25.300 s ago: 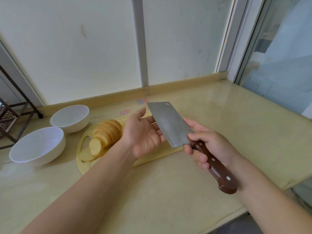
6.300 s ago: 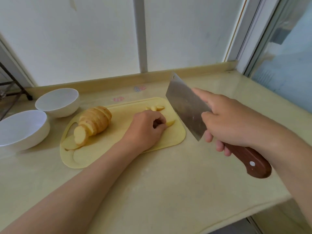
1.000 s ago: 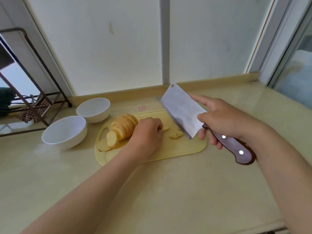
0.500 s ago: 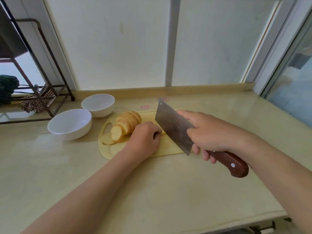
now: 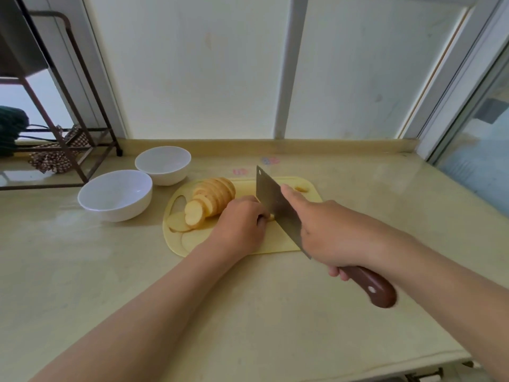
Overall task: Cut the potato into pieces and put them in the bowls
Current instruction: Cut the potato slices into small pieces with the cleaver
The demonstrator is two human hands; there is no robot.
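Cleaver (image 5: 275, 205) cutting on the board (image 5: 278, 242).
Left hand (image 5: 242, 224), fingers curled, pins a potato slice (image 5: 271, 217) against the blade; right hand (image 5: 330, 232) grips the handle. Sliced potato (image 5: 212, 199) lies left. Hazard: a slipping slice exposes the knuckles.

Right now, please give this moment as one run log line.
step: cutting | left hand holds piece on board | right hand grips cleaver, blade at piece | sliced potato on board | near bowl, far bowl: no potato

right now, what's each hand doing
left hand: fingers curled on a potato piece.
right hand: gripping the cleaver by its handle.
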